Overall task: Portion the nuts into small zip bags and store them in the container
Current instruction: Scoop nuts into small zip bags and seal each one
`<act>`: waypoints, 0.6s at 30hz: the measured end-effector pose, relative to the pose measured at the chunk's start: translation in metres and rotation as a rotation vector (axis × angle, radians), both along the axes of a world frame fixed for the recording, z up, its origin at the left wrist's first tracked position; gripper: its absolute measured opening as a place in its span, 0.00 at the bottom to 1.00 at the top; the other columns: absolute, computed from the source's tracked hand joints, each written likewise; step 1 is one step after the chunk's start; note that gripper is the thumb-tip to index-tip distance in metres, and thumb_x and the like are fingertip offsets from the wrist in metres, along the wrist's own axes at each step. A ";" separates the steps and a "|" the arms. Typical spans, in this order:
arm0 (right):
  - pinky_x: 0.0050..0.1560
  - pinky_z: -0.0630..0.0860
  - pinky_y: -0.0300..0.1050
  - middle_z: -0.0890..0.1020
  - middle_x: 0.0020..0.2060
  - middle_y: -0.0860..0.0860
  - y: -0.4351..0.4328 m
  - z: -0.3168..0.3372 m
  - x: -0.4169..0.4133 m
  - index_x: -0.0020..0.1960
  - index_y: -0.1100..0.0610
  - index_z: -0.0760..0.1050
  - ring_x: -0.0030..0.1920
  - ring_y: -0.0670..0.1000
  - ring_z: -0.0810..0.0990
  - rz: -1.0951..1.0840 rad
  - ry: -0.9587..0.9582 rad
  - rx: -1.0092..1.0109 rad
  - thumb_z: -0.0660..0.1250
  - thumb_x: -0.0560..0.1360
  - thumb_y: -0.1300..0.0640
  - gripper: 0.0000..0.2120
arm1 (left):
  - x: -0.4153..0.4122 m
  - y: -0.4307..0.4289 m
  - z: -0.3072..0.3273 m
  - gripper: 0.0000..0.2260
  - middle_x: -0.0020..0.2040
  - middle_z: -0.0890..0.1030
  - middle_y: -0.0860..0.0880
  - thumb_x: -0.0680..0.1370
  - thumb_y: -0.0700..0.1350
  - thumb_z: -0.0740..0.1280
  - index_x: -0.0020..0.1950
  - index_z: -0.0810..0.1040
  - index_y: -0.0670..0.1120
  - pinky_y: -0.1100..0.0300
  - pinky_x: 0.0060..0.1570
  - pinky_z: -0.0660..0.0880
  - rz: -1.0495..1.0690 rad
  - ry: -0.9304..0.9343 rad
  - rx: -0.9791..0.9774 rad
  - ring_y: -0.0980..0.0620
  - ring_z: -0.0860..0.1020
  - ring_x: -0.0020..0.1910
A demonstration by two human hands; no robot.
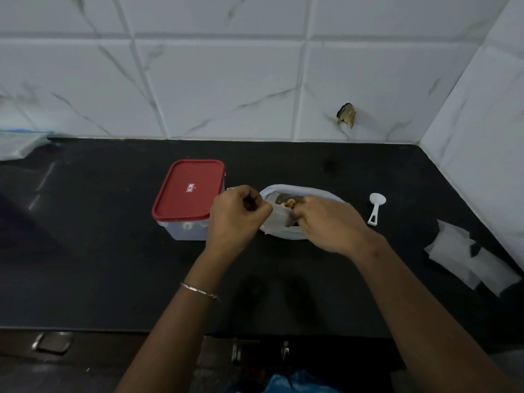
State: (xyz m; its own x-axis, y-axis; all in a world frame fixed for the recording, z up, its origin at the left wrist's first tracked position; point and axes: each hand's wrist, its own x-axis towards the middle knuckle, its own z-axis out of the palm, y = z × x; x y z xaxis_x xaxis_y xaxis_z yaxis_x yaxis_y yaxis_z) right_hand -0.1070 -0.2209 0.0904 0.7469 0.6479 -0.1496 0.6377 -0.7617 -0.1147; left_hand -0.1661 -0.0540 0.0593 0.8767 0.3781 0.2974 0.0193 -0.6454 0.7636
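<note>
Black countertop [113,251], seen from the head camera, with the work set near its middle. Container [184,229]: clear box with its red lid [188,190] closed, standing just left of your hands; you will have to open it before anything can be stored. White dish [312,192]: just right of the container, partly behind your hands, holding the supply of nuts [289,204].

Your left hand [238,214] has its fingers curled and pinches the left edge of the small zip bag [279,218], which hangs over the near side of the dish. Your right hand [326,222] is curled at the bag's right edge and appears to pinch it; whether it also holds nuts cannot be told. The step in hand is judged to be opening or filling this bag.

To do it well, keep the mouth of the bag above the dish so that stray nuts fall back in. Pull the two lips apart evenly, and fill short of the zip track so the seal can close flat. Press the air out before sealing.

Spare bags [459,251] lie well apart at the right edge of the countertop. The white spoon [375,207] rests just right of the dish, unused; it would likely give more even portions than fingers.
</note>
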 end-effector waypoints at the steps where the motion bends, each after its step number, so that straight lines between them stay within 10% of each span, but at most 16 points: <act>1: 0.40 0.65 0.41 0.79 0.56 0.46 0.000 0.005 0.001 0.61 0.44 0.77 0.50 0.48 0.77 -0.015 0.013 -0.014 0.55 0.81 0.57 0.16 | 0.000 0.000 0.001 0.04 0.35 0.80 0.56 0.73 0.42 0.71 0.39 0.79 0.50 0.69 0.35 0.75 0.001 -0.010 0.008 0.60 0.79 0.35; 8: 0.31 0.63 0.41 0.71 0.24 0.46 -0.003 0.014 0.008 0.29 0.51 0.74 0.26 0.45 0.69 -0.188 0.233 0.355 0.59 0.79 0.51 0.20 | -0.008 0.011 0.007 0.01 0.37 0.82 0.56 0.72 0.45 0.70 0.41 0.81 0.49 0.56 0.40 0.80 -0.240 -0.010 0.040 0.58 0.81 0.37; 14: 0.50 0.75 0.36 0.83 0.52 0.47 0.008 0.006 0.004 0.51 0.50 0.84 0.48 0.44 0.80 -0.190 0.128 0.438 0.69 0.75 0.59 0.07 | 0.000 0.010 0.000 0.13 0.47 0.79 0.59 0.70 0.57 0.69 0.49 0.78 0.51 0.54 0.46 0.79 -0.369 0.064 0.086 0.58 0.78 0.46; 18: 0.52 0.77 0.38 0.82 0.55 0.46 0.007 0.007 0.003 0.50 0.49 0.83 0.50 0.44 0.80 -0.141 0.226 0.467 0.66 0.77 0.63 0.11 | 0.008 0.014 -0.006 0.44 0.73 0.66 0.53 0.62 0.62 0.76 0.73 0.63 0.53 0.54 0.70 0.63 -0.419 0.128 0.233 0.53 0.63 0.73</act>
State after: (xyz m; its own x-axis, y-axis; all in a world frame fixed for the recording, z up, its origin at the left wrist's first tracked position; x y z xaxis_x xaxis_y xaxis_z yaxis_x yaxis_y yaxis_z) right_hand -0.1042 -0.2136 0.0978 0.8140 0.5797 -0.0367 0.4529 -0.6730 -0.5848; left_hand -0.1586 -0.0400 0.0537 0.9741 -0.0787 0.2121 -0.1944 -0.7710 0.6064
